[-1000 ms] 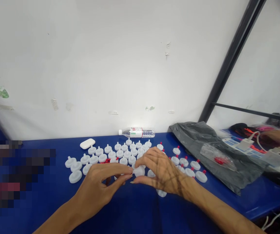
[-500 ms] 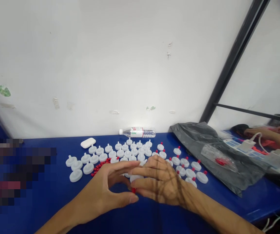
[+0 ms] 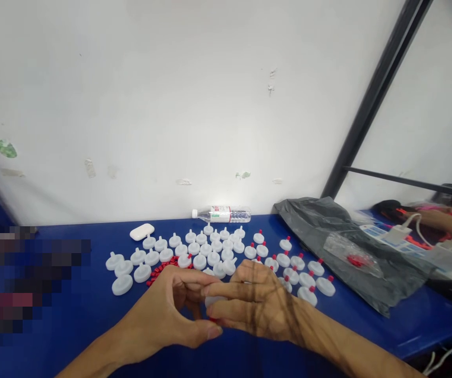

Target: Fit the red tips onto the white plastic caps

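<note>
My left hand (image 3: 170,312) and my right hand (image 3: 255,304) meet low over the blue table (image 3: 84,315), fingers pinched together on one white disc-shaped plastic part (image 3: 213,301) with a small red cap (image 3: 212,318) showing at its lower edge. Behind the hands lie several white disc parts (image 3: 194,248) with plain white stems. To the right lie several more white discs with red caps (image 3: 300,270). A little heap of loose red caps (image 3: 160,270) sits by my left hand's fingertips.
A plastic water bottle (image 3: 221,214) lies on its side against the white wall. A white earbud case (image 3: 142,231) sits at the back left. A grey plastic bag (image 3: 339,241) with a clear pouch of red caps lies right. Another person's hand (image 3: 446,220) and power strips are far right.
Both hands have drawn back toward me with the white disc. A red cap now shows at the disc between my fingers. The disc rows behind them are uncovered.
</note>
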Action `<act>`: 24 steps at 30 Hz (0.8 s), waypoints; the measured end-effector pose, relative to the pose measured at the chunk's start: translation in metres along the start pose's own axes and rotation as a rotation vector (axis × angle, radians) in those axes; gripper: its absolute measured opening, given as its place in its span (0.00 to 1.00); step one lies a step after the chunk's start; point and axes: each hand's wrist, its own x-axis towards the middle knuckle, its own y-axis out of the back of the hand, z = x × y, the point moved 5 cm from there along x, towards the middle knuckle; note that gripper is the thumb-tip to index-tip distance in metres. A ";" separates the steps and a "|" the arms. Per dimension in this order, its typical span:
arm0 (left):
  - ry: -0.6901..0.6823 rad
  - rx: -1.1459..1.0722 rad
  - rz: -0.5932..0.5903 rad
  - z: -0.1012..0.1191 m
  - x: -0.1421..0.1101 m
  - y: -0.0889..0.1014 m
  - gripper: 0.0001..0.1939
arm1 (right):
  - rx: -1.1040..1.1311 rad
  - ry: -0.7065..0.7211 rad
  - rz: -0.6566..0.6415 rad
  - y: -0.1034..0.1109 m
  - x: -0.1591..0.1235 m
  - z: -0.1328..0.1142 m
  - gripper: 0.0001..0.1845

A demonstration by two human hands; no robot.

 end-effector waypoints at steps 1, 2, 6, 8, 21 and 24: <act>0.022 0.020 -0.006 -0.001 -0.001 0.001 0.21 | 0.007 0.020 0.074 0.005 0.002 -0.001 0.10; 0.037 0.046 0.001 -0.001 -0.002 0.003 0.24 | 0.018 0.023 0.139 0.009 0.003 -0.001 0.09; -0.044 0.462 0.220 0.009 -0.007 0.027 0.25 | 0.082 -0.200 0.207 0.019 0.000 0.024 0.03; -0.141 0.934 0.332 0.018 -0.010 0.039 0.18 | 0.075 -0.384 0.179 0.020 -0.008 0.046 0.03; -0.013 1.481 0.242 0.011 -0.010 0.066 0.11 | 0.023 -0.870 -0.381 -0.006 -0.048 0.103 0.04; 0.005 1.491 0.230 0.008 -0.010 0.066 0.12 | 0.069 -0.891 -0.409 -0.009 -0.050 0.103 0.02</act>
